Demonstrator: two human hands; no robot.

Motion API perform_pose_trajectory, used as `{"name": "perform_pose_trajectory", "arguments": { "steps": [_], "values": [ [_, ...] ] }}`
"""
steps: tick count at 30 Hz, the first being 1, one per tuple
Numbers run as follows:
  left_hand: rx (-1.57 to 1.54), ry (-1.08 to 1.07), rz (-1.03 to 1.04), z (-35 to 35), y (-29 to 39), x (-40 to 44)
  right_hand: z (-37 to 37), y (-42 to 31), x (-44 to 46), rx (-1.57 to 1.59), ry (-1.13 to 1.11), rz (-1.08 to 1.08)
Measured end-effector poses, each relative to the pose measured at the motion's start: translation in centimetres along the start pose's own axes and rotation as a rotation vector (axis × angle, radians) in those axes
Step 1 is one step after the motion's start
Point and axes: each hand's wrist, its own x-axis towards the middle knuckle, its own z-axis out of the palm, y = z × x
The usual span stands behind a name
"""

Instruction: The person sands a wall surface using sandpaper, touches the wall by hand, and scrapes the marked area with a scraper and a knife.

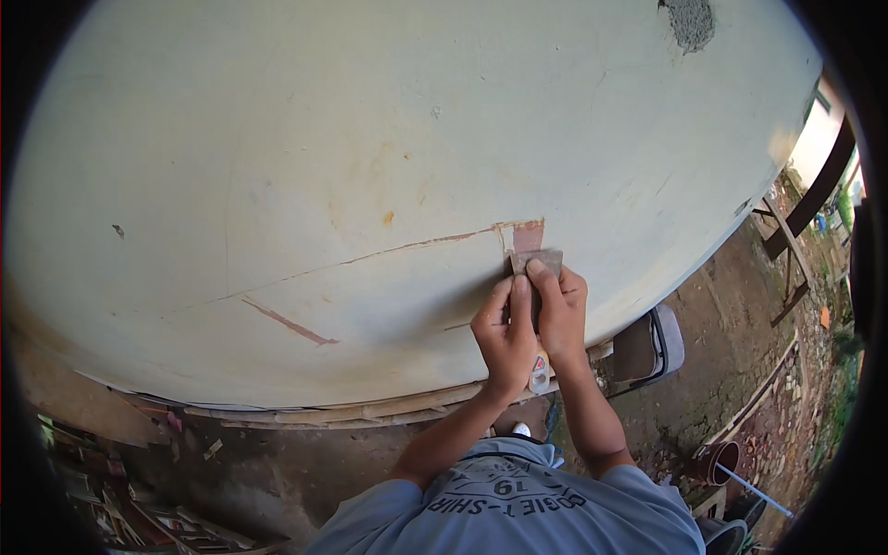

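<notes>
Against the pale wall (305, 139), at the lower edge of a reddish patch (528, 236), a scraper (552, 260) sits clasped in the grip of both left hand (505, 340) and right hand (562, 313).

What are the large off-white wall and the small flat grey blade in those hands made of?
The large off-white wall: probably painted plaster over cement, smooth and matte, since grainy grey shows through a broken patch.
The small flat grey blade: perhaps dull metal, judging by its straight edges, though its soiled-looking surface leaves that open.
</notes>
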Motion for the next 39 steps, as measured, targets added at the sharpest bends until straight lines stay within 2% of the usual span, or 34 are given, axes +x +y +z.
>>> {"name": "perform_pose_trajectory", "arguments": {
  "steps": [2, 7, 11, 15, 19, 21, 23, 24, 27, 28, 31, 32, 39],
  "values": [
    [0.053, 0.002, 0.000, -0.5, -1.0, -0.6, -0.2, 0.2, -0.3, -0.011, 0.010, 0.016],
    [-0.031, -0.020, -0.016, 0.2, 2.1, 0.8, 0.6, -2.7, 0.4, -0.018, -0.037, 0.015],
    [-0.006, -0.038, -0.009, -0.4, 0.2, 0.2, 0.7, -0.6, -0.4, -0.019, 0.075, 0.009],
    [-0.026, 0.004, -0.015, 0.2, 1.4, 0.1, 0.2, -2.0, 0.0, -0.055, -0.009, 0.044],
    [0.007, -0.030, 0.016, -0.6, 0.0, 0.5, 0.4, 0.1, 0.0, -0.024, 0.044, -0.022],
    [0.019, -0.035, 0.029, -0.5, 0.6, 0.9, 0.8, -1.1, 0.4, -0.034, 0.022, -0.061],
    [-0.069, -0.047, 0.046, 0.2, 2.2, 1.7, 1.8, -3.3, 0.5, -0.023, 0.021, -0.075],
    [-0.133, -0.064, -0.018, 0.1, 2.4, 1.6, 1.6, -3.4, 0.4, -0.036, 0.004, -0.067],
    [-0.016, -0.050, -0.037, -0.4, 1.3, 0.5, 0.9, -1.4, -0.3, -0.106, 0.059, -0.046],
    [0.027, -0.029, 0.017, -0.3, 1.0, 0.5, 1.0, -1.4, -0.1, -0.085, 0.058, -0.051],
    [-0.047, -0.050, 0.055, 0.2, 2.5, 1.6, 1.4, -2.4, 0.3, -0.037, 0.043, -0.061],
    [-0.104, -0.060, 0.008, 0.4, 2.9, 1.9, 1.7, -3.2, 0.6, -0.020, 0.025, -0.072],
    [-0.005, -0.035, 0.009, 0.0, 1.8, 0.9, 1.2, -1.9, 0.1, -0.050, 0.064, -0.058]
  ]
}}
